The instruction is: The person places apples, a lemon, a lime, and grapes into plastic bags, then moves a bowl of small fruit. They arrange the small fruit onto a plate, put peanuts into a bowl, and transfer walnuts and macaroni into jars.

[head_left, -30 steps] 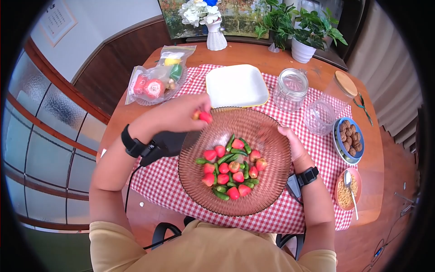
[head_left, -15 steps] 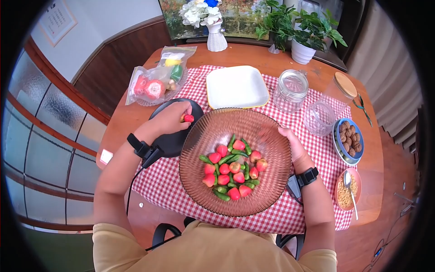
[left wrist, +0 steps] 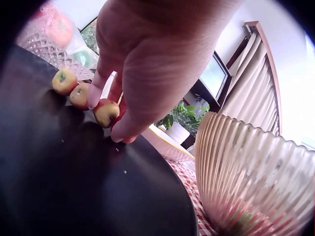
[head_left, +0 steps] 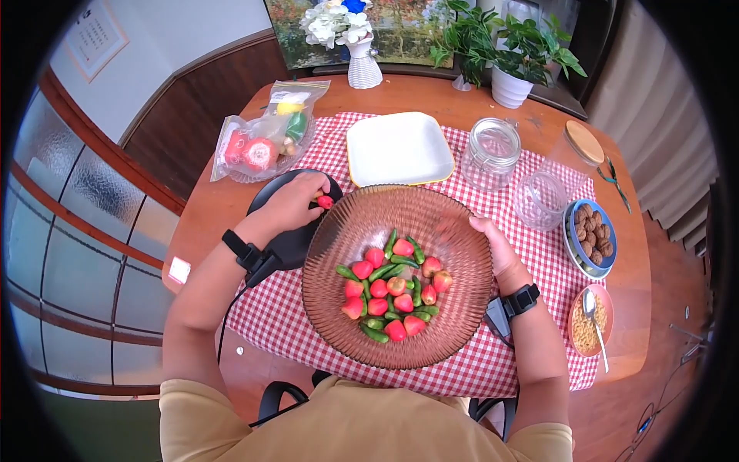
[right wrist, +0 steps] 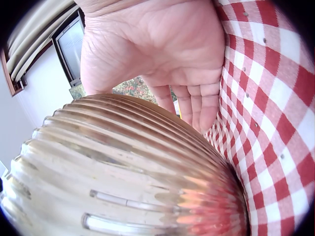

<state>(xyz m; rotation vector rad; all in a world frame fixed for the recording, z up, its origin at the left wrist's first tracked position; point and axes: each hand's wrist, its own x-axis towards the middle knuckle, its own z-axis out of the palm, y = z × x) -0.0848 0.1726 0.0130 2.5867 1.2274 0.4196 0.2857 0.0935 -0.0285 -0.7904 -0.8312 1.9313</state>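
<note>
Over the black plate, my left hand pinches a small red-yellow apple between thumb and fingers. Two more small apples lie beside the fingertips on the plate in the left wrist view; part of another red one shows under the thumb. The ribbed amber glass bowl holds several small red apples and small green cucumbers. My right hand grips the bowl's right side, thumb at the rim and fingers along the outside.
Behind the bowl stand a white tray, a clip jar and a glass jar. To the right are walnuts in a blue bowl and a pink bowl with a spoon. Bagged produce lies at back left.
My left hand has moved from above the bowl's left rim, left to the black plate, still with red fruit at its fingers. The right hand and bowl have barely moved.
</note>
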